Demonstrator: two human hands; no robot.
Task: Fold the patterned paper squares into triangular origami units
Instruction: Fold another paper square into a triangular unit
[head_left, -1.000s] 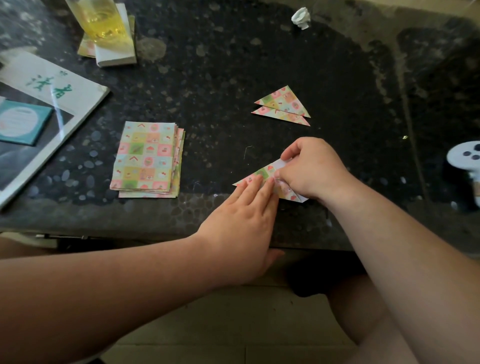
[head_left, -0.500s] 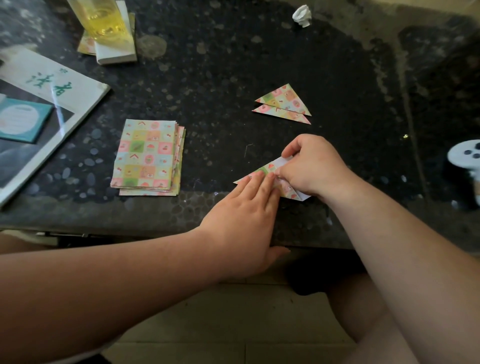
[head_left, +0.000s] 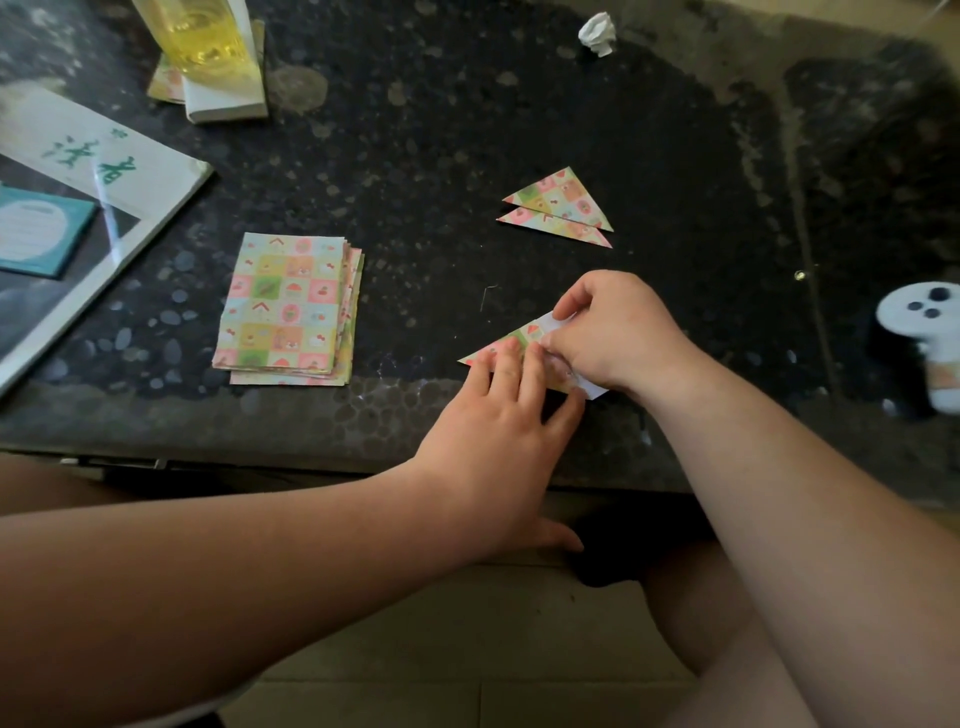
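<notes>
The patterned paper squares lie in a slightly fanned stack on the dark speckled table, to the right of a white booklet and a teal card. Right of the stack, near the table's front edge, sits the half-folded piece. Its long edge runs left to right, roughly along the table edge and tilted slightly. Its sharp tip points left and its peak points away from the person. The left hand presses the piece flat with straight fingers, the thumb hanging over the edge. The right hand has curled fingers and thumb pinching the piece's white flap. Beyond the hands lie two finished triangles, overlapping, peaks pointing away. At far right sits a white object.
</notes>
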